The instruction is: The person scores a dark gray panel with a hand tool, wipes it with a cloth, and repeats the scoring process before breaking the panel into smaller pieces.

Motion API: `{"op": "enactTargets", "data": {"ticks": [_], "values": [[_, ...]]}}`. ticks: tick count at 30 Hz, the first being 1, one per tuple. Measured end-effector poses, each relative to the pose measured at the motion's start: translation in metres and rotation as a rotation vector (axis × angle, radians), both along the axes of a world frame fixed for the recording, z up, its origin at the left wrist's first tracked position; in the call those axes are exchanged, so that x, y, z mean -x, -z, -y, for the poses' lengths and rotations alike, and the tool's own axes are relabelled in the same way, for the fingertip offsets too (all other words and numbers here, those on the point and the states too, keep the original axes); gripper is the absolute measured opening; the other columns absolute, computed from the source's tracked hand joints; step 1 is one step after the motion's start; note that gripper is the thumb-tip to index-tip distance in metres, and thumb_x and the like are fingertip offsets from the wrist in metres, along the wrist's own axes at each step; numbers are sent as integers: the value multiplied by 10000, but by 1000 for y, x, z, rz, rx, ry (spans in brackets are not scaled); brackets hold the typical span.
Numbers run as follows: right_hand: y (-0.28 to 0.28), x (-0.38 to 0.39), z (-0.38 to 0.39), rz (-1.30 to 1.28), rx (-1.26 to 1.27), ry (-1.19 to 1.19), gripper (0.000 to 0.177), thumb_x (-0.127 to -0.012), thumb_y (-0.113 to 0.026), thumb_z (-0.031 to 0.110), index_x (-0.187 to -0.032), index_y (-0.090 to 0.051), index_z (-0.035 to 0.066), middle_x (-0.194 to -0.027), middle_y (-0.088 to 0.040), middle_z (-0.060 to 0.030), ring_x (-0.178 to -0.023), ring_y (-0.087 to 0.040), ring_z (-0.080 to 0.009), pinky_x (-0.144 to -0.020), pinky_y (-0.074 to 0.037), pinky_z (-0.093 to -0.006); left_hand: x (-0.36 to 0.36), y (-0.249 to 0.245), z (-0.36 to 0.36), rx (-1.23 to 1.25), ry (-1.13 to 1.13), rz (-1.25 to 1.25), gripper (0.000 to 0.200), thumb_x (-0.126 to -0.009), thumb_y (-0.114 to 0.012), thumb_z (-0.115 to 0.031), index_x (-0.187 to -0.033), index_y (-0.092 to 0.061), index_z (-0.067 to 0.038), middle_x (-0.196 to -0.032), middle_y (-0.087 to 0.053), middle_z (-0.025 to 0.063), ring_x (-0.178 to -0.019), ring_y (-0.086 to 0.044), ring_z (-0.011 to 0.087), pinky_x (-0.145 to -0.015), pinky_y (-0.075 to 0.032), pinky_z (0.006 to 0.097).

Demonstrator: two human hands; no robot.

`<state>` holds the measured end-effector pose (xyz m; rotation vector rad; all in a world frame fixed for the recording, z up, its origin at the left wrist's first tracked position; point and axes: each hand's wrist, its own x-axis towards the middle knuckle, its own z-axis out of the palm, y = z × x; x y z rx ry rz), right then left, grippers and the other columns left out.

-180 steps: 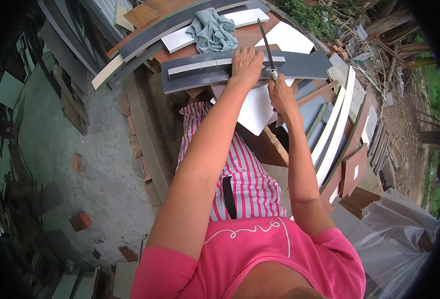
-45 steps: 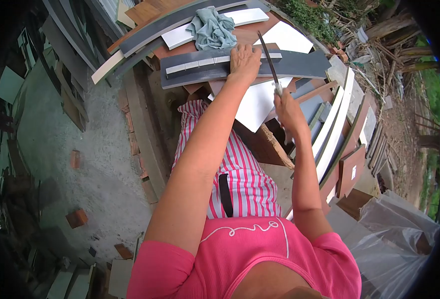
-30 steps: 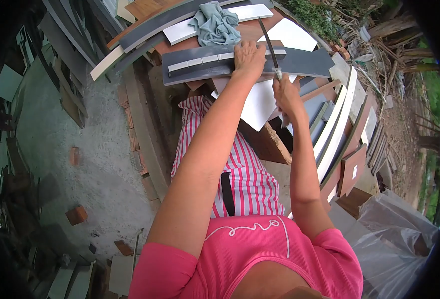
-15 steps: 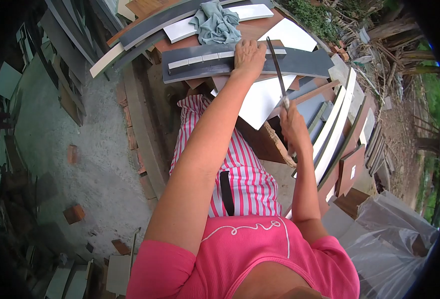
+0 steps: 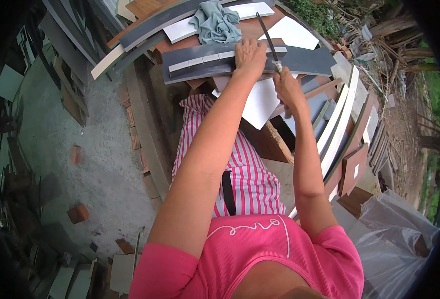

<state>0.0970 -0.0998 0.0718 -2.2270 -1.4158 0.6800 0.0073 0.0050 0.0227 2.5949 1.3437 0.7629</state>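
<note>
My left hand (image 5: 250,56) bears down on a narrow white strip (image 5: 203,59) with cross lines along it, its bent fingers over the strip. Under the strip lies a wide dark grey board (image 5: 307,61). My right hand (image 5: 290,89) is wrapped around the handle of a long, thin dark-bladed tool (image 5: 266,35), whose pale grip shows above the fist. Just right of my left hand, the blade crosses over the strip's right end in this view, its tip pointing away from me. A crumpled grey-green cloth (image 5: 215,22) lies beyond the board.
Beneath the board are brown panels and a white sheet (image 5: 260,104). Long white strips (image 5: 332,129) and boards lean at the right, near clear plastic sheeting (image 5: 394,239). Bricks (image 5: 78,214) lie on the concrete floor (image 5: 105,184) at left, and more panels (image 5: 63,74) stand there.
My right hand has moved forward and slightly left with the bladed tool, so the blade's tip reaches farther past the board. My left hand stays on the strip.
</note>
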Motion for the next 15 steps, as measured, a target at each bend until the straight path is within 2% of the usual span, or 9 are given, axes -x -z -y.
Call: {"op": "enactTargets", "data": {"ticks": [4,6,10,12,15], "values": [[17,-3,35,7,8,27,296,-976,-426,239,-1049,-439,-47,-690,-615,-272,-541,-625,-375,-517,-499,-465,1,-1,-2,-4,13,16,244,-841,-659,-248,-1014,-617,-82,-1039,-599,125,-1058,-527,299,-843,-408,442],[15,2,61,-4,57,69,301,-999,-400,272,-1032,-433,-26,-600,-561,-181,-446,-562,-255,-416,-444,-390,1,-1,-3,10,22,16,246,-842,-657,-246,-1020,-616,-81,-1047,-595,125,-1065,-523,299,-846,-406,442],[23,5,109,22,-3,50,295,-1000,-406,275,-1070,-430,-10,-629,-580,-197,-443,-559,-262,-429,-442,-401,1,0,-2,-1,21,16,253,-847,-654,-243,-1035,-610,-79,-1066,-585,127,-1082,-514,299,-853,-401,442],[6,17,119,-39,106,121,288,-1002,-409,276,-1097,-428,5,-642,-587,-202,-449,-555,-267,-446,-447,-404,2,-1,-3,6,24,8,255,-848,-653,-242,-1040,-609,-80,-1066,-585,126,-1082,-515,297,-856,-400,442],[6,17,118,-32,128,122,281,-1001,-408,274,-1079,-435,5,-646,-590,-207,-461,-566,-286,-464,-457,-410,0,-2,-3,16,26,3,255,-849,-653,-242,-1041,-608,-81,-1065,-585,124,-1082,-515,295,-864,-398,442]]}}
